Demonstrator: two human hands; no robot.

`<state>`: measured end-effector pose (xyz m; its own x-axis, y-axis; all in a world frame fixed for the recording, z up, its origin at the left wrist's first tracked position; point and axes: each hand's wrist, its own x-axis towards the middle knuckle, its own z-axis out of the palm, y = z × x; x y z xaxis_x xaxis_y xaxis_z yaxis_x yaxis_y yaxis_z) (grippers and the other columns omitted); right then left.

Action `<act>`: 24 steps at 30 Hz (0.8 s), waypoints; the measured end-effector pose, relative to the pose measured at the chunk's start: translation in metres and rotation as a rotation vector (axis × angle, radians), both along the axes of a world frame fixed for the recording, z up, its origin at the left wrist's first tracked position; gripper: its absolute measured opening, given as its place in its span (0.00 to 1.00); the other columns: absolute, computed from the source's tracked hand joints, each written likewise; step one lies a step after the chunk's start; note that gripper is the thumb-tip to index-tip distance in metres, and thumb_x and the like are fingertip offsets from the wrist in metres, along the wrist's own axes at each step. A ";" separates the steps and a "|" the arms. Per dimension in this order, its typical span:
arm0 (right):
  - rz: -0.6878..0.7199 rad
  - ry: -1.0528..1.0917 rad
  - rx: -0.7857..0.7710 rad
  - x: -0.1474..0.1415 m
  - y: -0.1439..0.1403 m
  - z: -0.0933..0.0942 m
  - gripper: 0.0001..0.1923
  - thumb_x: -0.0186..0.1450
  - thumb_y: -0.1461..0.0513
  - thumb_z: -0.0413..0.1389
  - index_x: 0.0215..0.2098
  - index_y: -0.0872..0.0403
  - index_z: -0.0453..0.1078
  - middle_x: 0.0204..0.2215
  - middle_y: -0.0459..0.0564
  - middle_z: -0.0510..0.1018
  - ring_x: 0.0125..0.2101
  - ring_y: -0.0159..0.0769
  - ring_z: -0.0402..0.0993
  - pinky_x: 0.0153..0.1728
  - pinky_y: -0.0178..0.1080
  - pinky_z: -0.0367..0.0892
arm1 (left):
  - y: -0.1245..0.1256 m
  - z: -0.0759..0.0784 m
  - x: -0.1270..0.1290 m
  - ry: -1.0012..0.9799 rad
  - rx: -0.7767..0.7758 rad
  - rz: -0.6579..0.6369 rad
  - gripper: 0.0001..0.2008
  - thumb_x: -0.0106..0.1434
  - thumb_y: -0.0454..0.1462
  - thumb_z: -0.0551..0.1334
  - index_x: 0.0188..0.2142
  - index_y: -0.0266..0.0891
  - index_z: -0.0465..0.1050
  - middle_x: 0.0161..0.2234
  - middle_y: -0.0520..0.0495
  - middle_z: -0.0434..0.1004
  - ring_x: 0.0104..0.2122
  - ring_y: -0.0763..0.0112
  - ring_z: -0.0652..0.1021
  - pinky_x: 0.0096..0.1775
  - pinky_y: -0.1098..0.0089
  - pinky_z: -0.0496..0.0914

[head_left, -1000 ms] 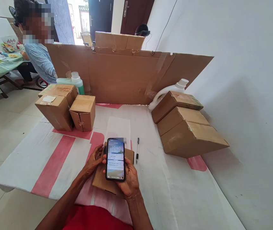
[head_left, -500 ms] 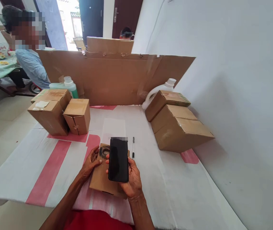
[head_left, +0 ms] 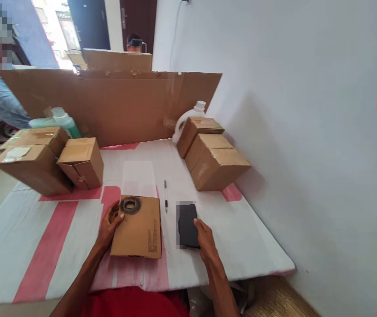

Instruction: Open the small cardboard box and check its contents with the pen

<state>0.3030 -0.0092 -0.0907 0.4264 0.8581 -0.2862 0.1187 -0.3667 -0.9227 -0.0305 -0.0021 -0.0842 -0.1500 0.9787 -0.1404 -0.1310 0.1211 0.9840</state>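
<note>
A flat brown cardboard box [head_left: 135, 233] lies before me, with a dark-ringed hole near its top left corner and small print at the lower right. My left hand [head_left: 111, 224] grips its left edge, thumb on top and fingers along the side. To the right of the box, my right hand [head_left: 205, 237] pinches a black smartphone [head_left: 188, 226] by its right edge. The phone's dark back faces up, low over the table or on it; I cannot tell which. A pen [head_left: 165, 196] lies between box and phone, and a pale sheet [head_left: 138, 176] lies behind the box.
Cardboard boxes [head_left: 81, 163] and a green bottle [head_left: 64, 121] stand at the left. More boxes [head_left: 221, 167] and a white jug [head_left: 197, 110] line the right side by the wall. A cardboard panel [head_left: 119, 105] closes off the table's [head_left: 241, 246] back. Two people are beyond it.
My right hand has carried the phone rightward off the box and turned it from screen up to back up. My left hand stays at the box edge. The view has swung right.
</note>
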 end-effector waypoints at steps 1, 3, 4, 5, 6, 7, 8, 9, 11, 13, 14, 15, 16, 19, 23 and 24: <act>0.011 -0.059 -0.014 0.003 -0.001 -0.003 0.26 0.53 0.38 0.57 0.27 0.51 0.72 0.28 0.52 0.79 0.40 0.52 0.74 0.48 0.54 0.67 | -0.001 0.000 0.001 0.037 0.016 0.025 0.34 0.58 0.54 0.69 0.59 0.41 0.69 0.60 0.38 0.73 0.60 0.47 0.73 0.60 0.49 0.68; 0.028 -0.178 -0.031 0.009 0.001 -0.004 0.24 0.51 0.40 0.56 0.29 0.52 0.72 0.28 0.54 0.77 0.39 0.56 0.72 0.49 0.58 0.64 | -0.002 -0.001 0.000 0.104 0.035 0.092 0.31 0.59 0.55 0.67 0.56 0.41 0.72 0.59 0.38 0.74 0.60 0.48 0.73 0.63 0.50 0.65; 0.036 -0.227 -0.033 0.011 0.002 -0.004 0.25 0.51 0.41 0.56 0.31 0.53 0.73 0.30 0.57 0.77 0.41 0.58 0.71 0.51 0.60 0.62 | -0.003 -0.001 -0.002 0.132 0.039 0.129 0.30 0.60 0.56 0.66 0.55 0.41 0.74 0.58 0.38 0.75 0.61 0.49 0.72 0.64 0.50 0.63; 0.045 -0.263 -0.032 0.012 0.004 -0.003 0.25 0.51 0.42 0.56 0.33 0.54 0.74 0.32 0.60 0.77 0.44 0.61 0.70 0.53 0.62 0.60 | -0.005 -0.001 -0.005 0.157 0.041 0.158 0.29 0.61 0.56 0.65 0.54 0.41 0.75 0.58 0.39 0.75 0.61 0.49 0.72 0.65 0.50 0.62; 0.052 -0.307 -0.025 0.011 0.004 -0.002 0.27 0.51 0.43 0.56 0.36 0.56 0.75 0.35 0.64 0.77 0.46 0.64 0.69 0.55 0.63 0.57 | -0.008 0.000 -0.008 0.175 0.044 0.179 0.28 0.62 0.57 0.64 0.54 0.42 0.75 0.58 0.39 0.74 0.61 0.50 0.72 0.65 0.50 0.61; 0.052 -0.369 -0.008 0.009 0.003 -0.001 0.28 0.52 0.44 0.56 0.39 0.58 0.75 0.39 0.67 0.76 0.49 0.66 0.67 0.56 0.65 0.55 | -0.013 0.001 -0.011 0.187 0.048 0.191 0.28 0.64 0.57 0.63 0.55 0.43 0.75 0.58 0.39 0.74 0.61 0.50 0.72 0.65 0.50 0.60; 0.047 -0.444 0.024 0.004 0.000 -0.001 0.30 0.54 0.46 0.55 0.42 0.61 0.76 0.43 0.71 0.75 0.52 0.69 0.65 0.57 0.67 0.54 | -0.019 0.003 -0.014 0.195 0.051 0.194 0.27 0.65 0.56 0.62 0.56 0.44 0.74 0.59 0.40 0.73 0.61 0.51 0.72 0.65 0.50 0.60; 0.048 -0.517 0.072 -0.002 -0.006 -0.002 0.31 0.56 0.47 0.54 0.46 0.63 0.75 0.48 0.74 0.73 0.55 0.70 0.63 0.58 0.67 0.53 | -0.026 0.005 -0.016 0.202 0.051 0.188 0.27 0.66 0.56 0.61 0.57 0.45 0.74 0.60 0.41 0.73 0.61 0.51 0.72 0.65 0.50 0.60; 0.137 -0.551 0.189 -0.021 -0.023 -0.005 0.31 0.61 0.51 0.51 0.54 0.65 0.72 0.56 0.75 0.68 0.60 0.67 0.60 0.61 0.66 0.54 | -0.043 0.009 -0.017 0.221 0.040 0.143 0.26 0.68 0.56 0.59 0.59 0.47 0.72 0.62 0.42 0.71 0.62 0.51 0.70 0.66 0.49 0.59; 0.396 -0.358 0.257 -0.044 -0.046 -0.012 0.30 0.65 0.56 0.51 0.62 0.59 0.67 0.61 0.68 0.67 0.63 0.59 0.62 0.64 0.62 0.56 | -0.064 0.012 -0.013 0.239 0.013 0.051 0.28 0.69 0.57 0.56 0.61 0.48 0.71 0.64 0.42 0.69 0.65 0.51 0.67 0.68 0.48 0.54; 0.543 -0.224 0.263 -0.055 -0.057 -0.014 0.32 0.64 0.57 0.53 0.66 0.55 0.64 0.63 0.64 0.67 0.64 0.56 0.61 0.65 0.61 0.55 | -0.075 0.014 -0.010 0.242 -0.006 -0.002 0.28 0.70 0.57 0.54 0.62 0.48 0.70 0.65 0.43 0.68 0.67 0.50 0.64 0.69 0.48 0.52; 0.655 -0.109 0.259 -0.064 -0.067 -0.016 0.35 0.62 0.58 0.57 0.68 0.51 0.61 0.65 0.60 0.66 0.66 0.55 0.60 0.67 0.61 0.53 | -0.086 0.016 -0.007 0.241 -0.024 -0.047 0.29 0.70 0.57 0.54 0.64 0.48 0.69 0.66 0.43 0.67 0.68 0.50 0.62 0.70 0.48 0.51; 0.712 -0.023 0.248 -0.072 -0.074 -0.015 0.39 0.60 0.60 0.60 0.69 0.48 0.59 0.67 0.58 0.64 0.67 0.55 0.58 0.68 0.61 0.51 | -0.096 0.020 -0.005 0.242 -0.038 -0.080 0.29 0.69 0.56 0.55 0.65 0.50 0.67 0.66 0.44 0.66 0.69 0.50 0.60 0.70 0.48 0.51; 0.587 0.050 0.241 -0.078 -0.080 0.007 0.38 0.58 0.61 0.64 0.66 0.45 0.64 0.63 0.54 0.70 0.64 0.56 0.63 0.66 0.59 0.57 | -0.113 0.042 -0.004 0.313 -0.010 -0.152 0.35 0.65 0.53 0.63 0.69 0.59 0.58 0.65 0.46 0.66 0.65 0.47 0.67 0.63 0.48 0.65; 0.412 -0.064 0.342 -0.052 -0.066 0.078 0.17 0.64 0.54 0.63 0.51 0.46 0.75 0.47 0.53 0.79 0.48 0.51 0.74 0.50 0.47 0.70 | -0.089 0.094 0.007 0.571 0.182 -0.266 0.40 0.59 0.46 0.70 0.69 0.61 0.59 0.57 0.41 0.71 0.51 0.45 0.75 0.49 0.49 0.75; 0.362 -0.088 0.377 -0.040 -0.063 0.097 0.15 0.66 0.51 0.61 0.48 0.47 0.76 0.43 0.53 0.78 0.45 0.49 0.74 0.46 0.45 0.70 | -0.077 0.108 0.018 0.606 0.228 -0.308 0.39 0.59 0.44 0.70 0.68 0.60 0.62 0.56 0.40 0.72 0.48 0.46 0.76 0.47 0.50 0.76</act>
<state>0.2633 -0.0717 0.0061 0.0924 0.9912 0.0945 0.2590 0.0677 -0.9635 -0.0127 -0.0795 0.0234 0.1509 0.9842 0.0930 0.4538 -0.1525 0.8779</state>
